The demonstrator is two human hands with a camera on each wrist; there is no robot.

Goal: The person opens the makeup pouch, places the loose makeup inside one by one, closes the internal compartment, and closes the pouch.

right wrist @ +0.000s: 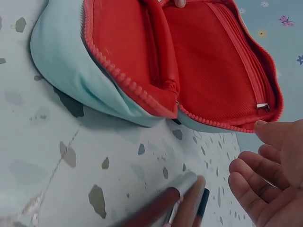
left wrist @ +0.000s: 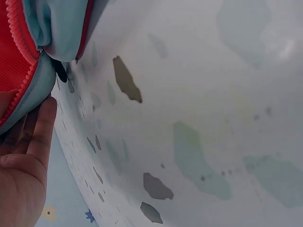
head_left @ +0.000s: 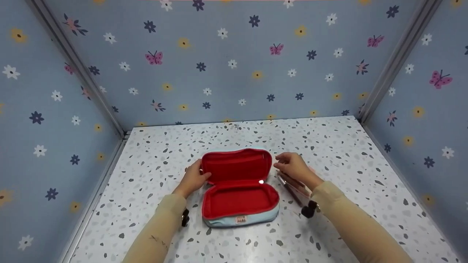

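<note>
An unzipped pencil case (head_left: 256, 218), light blue outside and red inside, lies spread on the table with its lid (head_left: 236, 168) raised at the back. My left hand (head_left: 193, 178) grips the lid's left edge, thumb on the red lining and fingers behind. The left wrist view shows those fingers against the blue fabric (left wrist: 40, 82). At the lid's right edge is my right hand (head_left: 293, 166), its fingers loosely bent around nothing. In the right wrist view its thumb tip (right wrist: 262, 128) is right at the red zipper. Several slim pen-like sticks (right wrist: 156, 205) lie below this hand.
The white speckled table (head_left: 164, 146) runs back to a blue flowered wall (head_left: 226, 80), with similar panels at both sides. The pen-like sticks (head_left: 292, 188) lie to the right of the case, partly under the right forearm. A metal zipper pull (right wrist: 262, 107) shows inside the lid.
</note>
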